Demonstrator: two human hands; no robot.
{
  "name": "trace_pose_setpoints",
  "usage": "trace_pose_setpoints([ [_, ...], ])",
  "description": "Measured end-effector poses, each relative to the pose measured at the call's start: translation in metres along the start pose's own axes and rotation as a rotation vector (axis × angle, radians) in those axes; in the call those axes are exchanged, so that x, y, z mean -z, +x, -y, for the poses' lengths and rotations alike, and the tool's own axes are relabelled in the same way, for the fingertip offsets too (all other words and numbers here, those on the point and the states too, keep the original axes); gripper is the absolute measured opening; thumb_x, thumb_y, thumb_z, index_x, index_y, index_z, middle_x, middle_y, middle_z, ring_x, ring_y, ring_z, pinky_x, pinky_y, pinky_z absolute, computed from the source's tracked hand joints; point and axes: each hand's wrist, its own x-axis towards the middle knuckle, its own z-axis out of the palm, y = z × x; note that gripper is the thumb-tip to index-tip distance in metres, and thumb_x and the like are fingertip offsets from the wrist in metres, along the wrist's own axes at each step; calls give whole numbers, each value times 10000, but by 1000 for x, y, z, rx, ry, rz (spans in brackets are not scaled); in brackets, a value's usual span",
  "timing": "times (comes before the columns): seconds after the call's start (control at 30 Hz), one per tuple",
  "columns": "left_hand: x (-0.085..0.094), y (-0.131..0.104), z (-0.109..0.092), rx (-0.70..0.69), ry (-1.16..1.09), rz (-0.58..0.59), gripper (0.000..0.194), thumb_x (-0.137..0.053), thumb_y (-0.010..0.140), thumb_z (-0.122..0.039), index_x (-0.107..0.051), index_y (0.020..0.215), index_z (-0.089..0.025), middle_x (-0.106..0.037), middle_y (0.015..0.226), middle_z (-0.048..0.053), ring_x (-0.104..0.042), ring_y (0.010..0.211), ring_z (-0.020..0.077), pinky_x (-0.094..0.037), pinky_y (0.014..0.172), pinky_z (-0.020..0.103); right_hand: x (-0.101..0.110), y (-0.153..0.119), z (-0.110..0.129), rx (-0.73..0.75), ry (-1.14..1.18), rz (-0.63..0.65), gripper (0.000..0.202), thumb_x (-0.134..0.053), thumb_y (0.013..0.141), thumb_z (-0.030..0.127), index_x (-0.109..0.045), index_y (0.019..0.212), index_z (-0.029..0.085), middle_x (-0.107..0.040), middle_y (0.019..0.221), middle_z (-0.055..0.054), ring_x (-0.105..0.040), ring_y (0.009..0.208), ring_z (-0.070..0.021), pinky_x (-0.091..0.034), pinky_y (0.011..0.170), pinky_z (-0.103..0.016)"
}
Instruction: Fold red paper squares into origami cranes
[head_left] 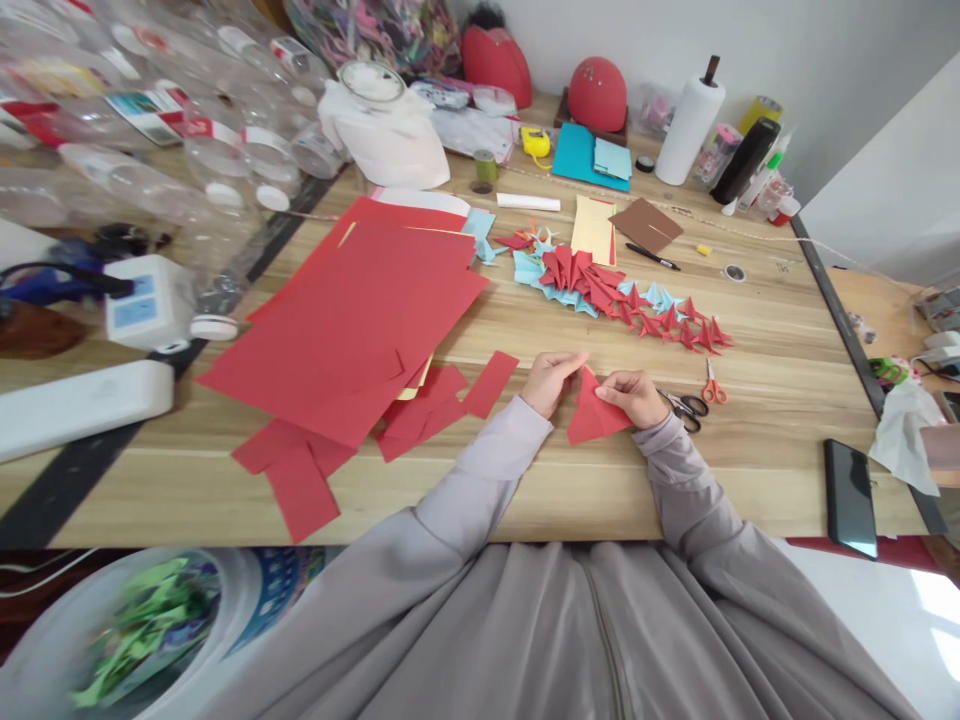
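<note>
Between my two hands is a folded red paper piece (594,412), roughly triangular, its tip pointing away from me. My left hand (553,381) is closed at the paper's upper left edge, with the fingertips pressed together at the tip. My right hand (634,396) pinches the paper's right side between thumb and fingers. Cut red strips (491,384) lie left of my hands, beside a stack of large red sheets (360,320). Beyond my hands, folded red pieces (592,280) and light blue pieces (529,267) form a long pile.
Black-handled scissors (688,408) and small orange scissors (715,390) lie right of my right hand. A phone (850,497) rests at the front right edge. Plastic bottles (217,150) crowd the back left. A paper roll (690,130) stands at the back. A bin (225,610) is below left.
</note>
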Motion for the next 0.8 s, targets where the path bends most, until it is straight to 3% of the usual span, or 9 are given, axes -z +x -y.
trace_pose_setpoints([
  [0.1,2,0,-1,46,-35,63,351,-687,670,-473,-675,606,-129,-602,532,10,-530,492,98,-401,505,228,1,1,-1,-14,10,-30,324,-783,559,441,-634,566,154,-604,516,21,-479,458,-76,-370,472,-217],
  [0.2,5,0,-1,70,8,160,242,-782,558,-327,-689,675,-137,-646,613,3,-564,547,102,-432,559,227,2,3,-1,-11,30,-86,332,-785,542,464,-638,568,167,-611,523,24,-481,458,-80,-380,476,-225],
  [0.3,7,1,0,58,49,192,269,-802,496,-232,-693,724,-138,-676,687,8,-598,619,114,-462,641,241,1,4,-2,-26,59,-149,361,-773,537,507,-627,553,178,-596,500,31,-466,437,-84,-373,452,-227],
  [0.47,6,1,-1,29,0,70,270,-801,493,-219,-675,715,-132,-676,692,10,-597,617,110,-472,646,244,2,9,-6,-41,252,-314,466,-667,591,644,-639,562,180,-649,568,-18,-562,522,-129,-448,506,-252],
  [0.57,4,2,-4,-14,-39,-9,282,-795,510,-215,-673,750,-130,-675,703,8,-604,651,106,-479,662,233,4,12,-8,-43,398,-372,430,-694,588,609,-650,627,183,-680,653,-23,-605,599,-147,-493,569,-267],
  [0.67,2,2,-6,-57,-82,-48,364,-794,505,-199,-661,838,-137,-688,775,17,-627,731,130,-502,695,253,4,11,-7,-10,422,-348,377,-746,583,511,-662,758,188,-700,762,-21,-629,670,-156,-510,610,-272],
  [0.8,2,3,-5,-72,-57,-71,521,-789,495,-199,-627,988,-153,-694,821,28,-643,741,168,-539,656,305,0,9,-7,51,269,-260,414,-770,581,437,-655,900,199,-709,891,-32,-645,797,-187,-520,705,-303],
])
